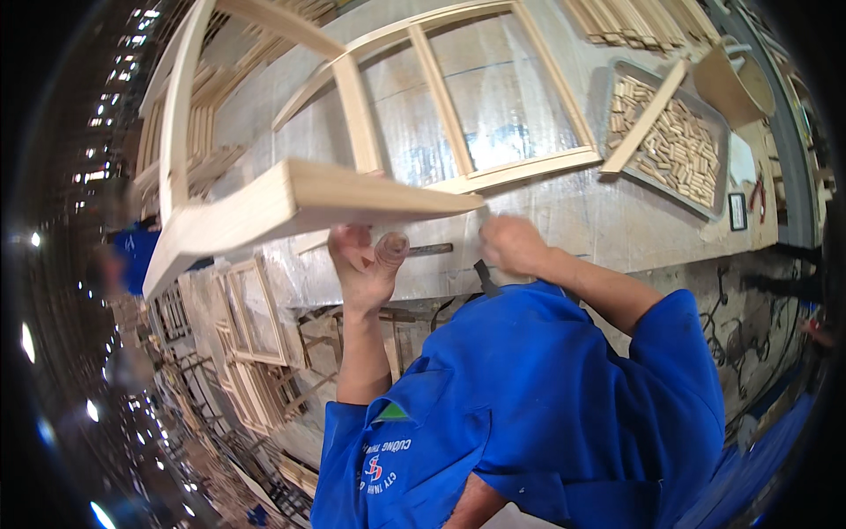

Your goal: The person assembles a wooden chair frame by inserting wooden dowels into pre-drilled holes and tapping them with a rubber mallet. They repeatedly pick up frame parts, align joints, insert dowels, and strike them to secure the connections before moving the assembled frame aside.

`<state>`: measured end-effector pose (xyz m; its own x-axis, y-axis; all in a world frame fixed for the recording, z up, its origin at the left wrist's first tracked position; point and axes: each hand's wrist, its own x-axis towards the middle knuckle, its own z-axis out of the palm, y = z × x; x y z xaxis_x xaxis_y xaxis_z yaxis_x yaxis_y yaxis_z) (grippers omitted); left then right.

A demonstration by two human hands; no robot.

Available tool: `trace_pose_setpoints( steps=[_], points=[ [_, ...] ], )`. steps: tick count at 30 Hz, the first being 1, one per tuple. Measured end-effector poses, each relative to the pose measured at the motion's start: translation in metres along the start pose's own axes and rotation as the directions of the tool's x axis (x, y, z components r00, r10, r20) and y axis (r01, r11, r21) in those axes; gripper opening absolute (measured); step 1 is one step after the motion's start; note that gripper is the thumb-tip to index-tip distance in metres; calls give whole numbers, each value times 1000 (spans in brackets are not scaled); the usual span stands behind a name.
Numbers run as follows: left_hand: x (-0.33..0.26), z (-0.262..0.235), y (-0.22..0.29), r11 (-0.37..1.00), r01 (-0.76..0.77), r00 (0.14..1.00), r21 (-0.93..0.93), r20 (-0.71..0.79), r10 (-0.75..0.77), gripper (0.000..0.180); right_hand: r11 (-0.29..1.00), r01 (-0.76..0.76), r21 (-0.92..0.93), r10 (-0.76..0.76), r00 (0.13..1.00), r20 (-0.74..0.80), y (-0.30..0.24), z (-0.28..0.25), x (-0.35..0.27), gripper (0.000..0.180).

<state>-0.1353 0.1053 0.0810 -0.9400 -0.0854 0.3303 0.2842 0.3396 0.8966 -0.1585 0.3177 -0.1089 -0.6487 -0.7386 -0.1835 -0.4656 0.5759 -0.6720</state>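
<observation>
- Left grip (363,273): fingers part-curled, thumb raised, at the near side of the raised wooden frame (291,198). Firm hold on the wood: cannot be confirmed.
- Right grip (511,244): fingers curled inward, just beside the frame's right end. Contents, if any: cannot be told, owing to blur.
- Governing relation: the frame's broad curved member lies on the far side of the left grip and to the far left of the right grip. Its long axis runs left to right. The right grip is nearer the tapered end; the left grip is nearer mid-length.
- Dark rod (432,249): between the two grips, near the left thumb. Support: cannot be told.
- Counter (608,234): carries a flat wooden frame (439,97) at the far side and a tray (724,181) of wooden dowels (683,154) at right.
- Markings: blue shirt (564,379) bears white lettering and a red-and-white emblem (374,467).
</observation>
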Motion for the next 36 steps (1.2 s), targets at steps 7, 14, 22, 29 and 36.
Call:
trace_pose_setpoints(
  steps=[7,14,22,29,36],
  points=[
    [2,-53,85,514,-491,673,703,-68,737,78,955,241,-173,-241,970,19,-89,87,107,37],
    [69,-21,95,306,-254,728,917,-27,685,80,945,179,-275,-165,984,75,-123,171,181,36],
    [79,-15,78,187,-326,549,927,25,836,60,978,39,203,-55,996,73,-92,150,141,38],
    [83,-21,75,65,-383,489,921,143,860,61,994,-90,54,89,995,35,-12,53,-54,38],
    [73,-12,86,156,-337,569,929,69,820,57,975,-98,-200,113,991,68,11,26,-82,40]
  ],
)
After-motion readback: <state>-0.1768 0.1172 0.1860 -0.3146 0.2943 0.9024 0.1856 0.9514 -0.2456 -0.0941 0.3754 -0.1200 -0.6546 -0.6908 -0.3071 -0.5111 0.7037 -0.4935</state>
